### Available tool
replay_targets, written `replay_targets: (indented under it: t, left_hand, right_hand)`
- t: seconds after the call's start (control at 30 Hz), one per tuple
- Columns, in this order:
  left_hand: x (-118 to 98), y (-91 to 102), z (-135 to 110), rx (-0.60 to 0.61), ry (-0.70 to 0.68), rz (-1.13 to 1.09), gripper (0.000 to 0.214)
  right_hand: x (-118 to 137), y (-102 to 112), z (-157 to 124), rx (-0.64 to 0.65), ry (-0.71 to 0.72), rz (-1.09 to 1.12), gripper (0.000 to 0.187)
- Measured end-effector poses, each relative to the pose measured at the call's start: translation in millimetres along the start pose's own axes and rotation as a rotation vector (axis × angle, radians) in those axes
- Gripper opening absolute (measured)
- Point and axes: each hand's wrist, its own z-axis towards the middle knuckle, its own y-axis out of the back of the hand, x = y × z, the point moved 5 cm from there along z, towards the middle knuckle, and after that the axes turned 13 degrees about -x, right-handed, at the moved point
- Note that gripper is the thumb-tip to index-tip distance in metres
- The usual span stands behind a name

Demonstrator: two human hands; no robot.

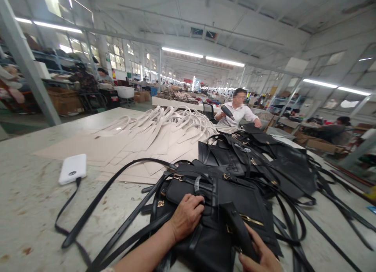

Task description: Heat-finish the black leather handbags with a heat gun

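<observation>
The bag (235, 186), black, is found lying flat toward the near edge of the tabletop (32, 193), right of its middle, apparently placed there for easy reach. Its upper part is pressed by the left hand (186, 217), presumably so that it is kept from sliding. The left fingers are curled down at the central straps, just below a loop with clear wrap (197, 184); whether anything is pinched beneath them cannot be told. In the right hand (261, 254), a black tool (242, 233), probably a dryer, is grasped; fingers and thumb are closed about its lower part. Its broad end is held over the bag, likely so that a small area can be worked.

Containers: the bag is fitted with a gold zip (252, 220) and buckles; no contents are seen. More black bags (288, 170) are heaped toward the right edge, straps trailing, probably stacked to be within reach. Pale pieces (152, 146) with looped straps are spread toward the far edge, seemingly set apart by colour. A white power bank (73, 169) is laid on the left part, its cord run toward the near edge. Beyond the far edge, a similar tool (227, 112) is held by a co-worker (239, 117). Past the left edge, a white tub (125, 92) and cardboard boxes (64, 101) are noted; their contents cannot be made out.
</observation>
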Motion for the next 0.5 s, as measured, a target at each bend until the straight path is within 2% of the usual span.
replay_targets:
  t: [0.1,0.17,0.3,0.4,0.5]
  left_hand:
    - [0,-2.7,1,0.009,0.008,0.011,0.012]
    - [1,-4.3,2,0.019,0.020,0.007,0.014]
    - [2,-7.6,5,0.032,0.019,-0.016,0.016]
    - [2,-9.5,6,0.034,-0.002,-0.017,0.020]
    - [2,-8.8,7,0.016,-0.009,-0.008,0.022]
  right_hand:
    - [11,3,-1,-0.046,-0.039,0.025,0.080]
    - [17,21,2,-0.145,-0.035,0.079,0.081]
    - [17,92,3,-0.363,-0.036,0.017,0.083]
    - [2,145,-11,-0.442,-0.125,-0.078,0.083]
    - [-17,172,-34,-0.474,-0.211,-0.086,0.085]
